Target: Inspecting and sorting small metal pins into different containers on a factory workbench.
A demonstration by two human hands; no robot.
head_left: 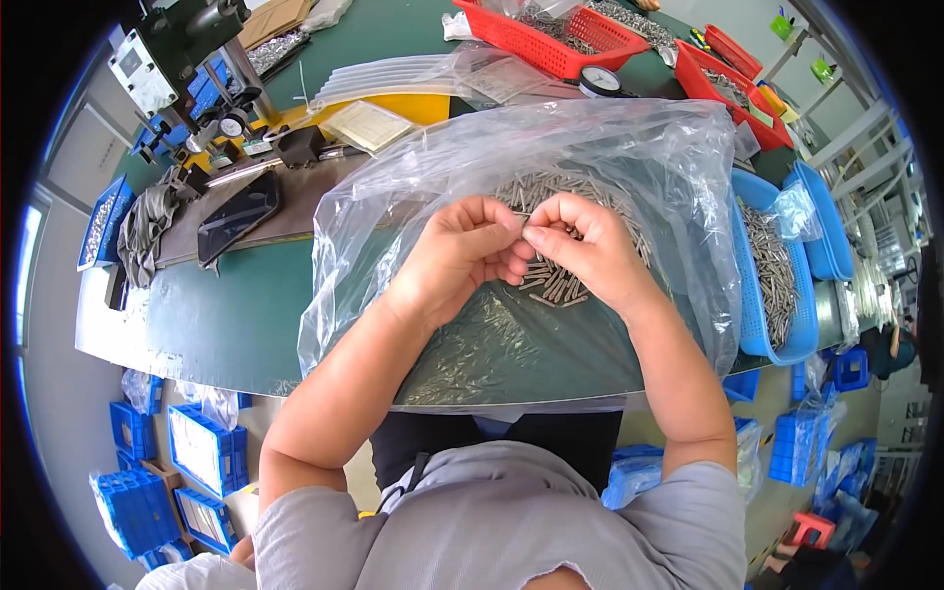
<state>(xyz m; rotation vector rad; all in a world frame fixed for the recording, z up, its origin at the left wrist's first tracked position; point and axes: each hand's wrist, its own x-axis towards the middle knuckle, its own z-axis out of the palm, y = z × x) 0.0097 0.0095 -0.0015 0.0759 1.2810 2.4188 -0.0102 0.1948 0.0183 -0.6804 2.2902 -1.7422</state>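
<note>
My left hand (460,248) and my right hand (594,250) meet fingertip to fingertip over the middle of the green table. Pinched between both thumbs and index fingers is a small metal pin (522,214), mostly covered by the fingertips. Below and behind the hands lies a loose heap of similar metal pins (559,285), partly hidden by my hands. The heap rests on a large transparent plastic bag (393,211) spread across the table.
Right of the bag, a blue basket (804,305) holds many metal pins. Red baskets (565,61) with metal parts stand at the back, near a round dial gauge (600,81). At left are a phone (239,216), a grey cloth (147,231) and a gauge stand (258,93).
</note>
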